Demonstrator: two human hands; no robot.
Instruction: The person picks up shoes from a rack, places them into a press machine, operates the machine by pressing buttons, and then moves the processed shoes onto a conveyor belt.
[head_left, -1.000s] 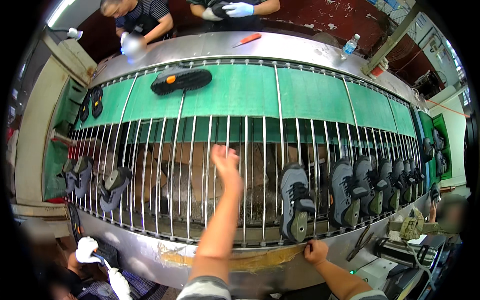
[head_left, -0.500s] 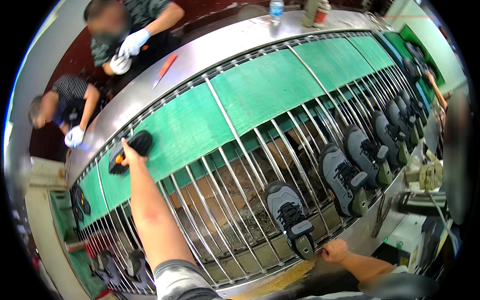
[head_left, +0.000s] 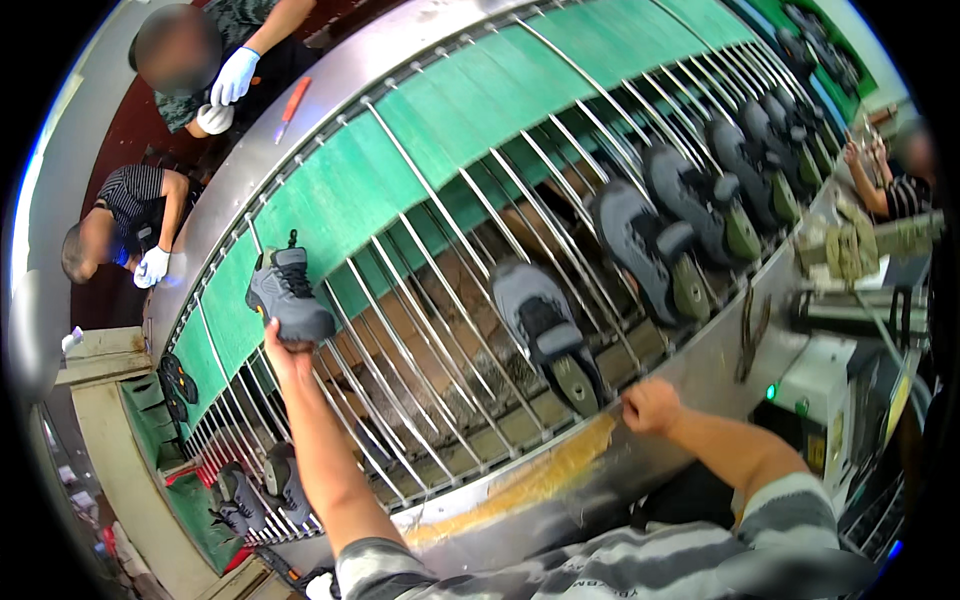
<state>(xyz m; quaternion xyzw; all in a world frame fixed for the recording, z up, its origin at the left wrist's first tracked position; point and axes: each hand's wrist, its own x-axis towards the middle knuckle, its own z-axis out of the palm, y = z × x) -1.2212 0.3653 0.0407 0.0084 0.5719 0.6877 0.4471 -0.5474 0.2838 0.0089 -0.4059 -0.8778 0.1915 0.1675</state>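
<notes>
My left hand (head_left: 287,343) grips a grey and black lace-up shoe (head_left: 288,292) around its toe. The shoe is above the edge of the green conveyor sheet (head_left: 400,170), laces facing up. My right hand (head_left: 650,406) is closed in a fist by the conveyor's front edge, with nothing visible in it. Nearest to that fist is a grey shoe on a last (head_left: 545,335), lying across the metal rods. Farther right, a second grey shoe on a last (head_left: 645,250) rests on the rods, with several more beyond it.
Opposite me, two people in white gloves sit along the steel table (head_left: 235,150). An orange-handled knife (head_left: 294,104) lies on it. Black shoe soles (head_left: 178,385) lie at the conveyor's left end, and several shoes (head_left: 285,480) stand lower left. A machine with a green light (head_left: 815,400) stands right.
My left hand has turned the shoe from lying on its side to laces up and drawn it nearer. My right fist has shifted slightly up and left as the view moved.
</notes>
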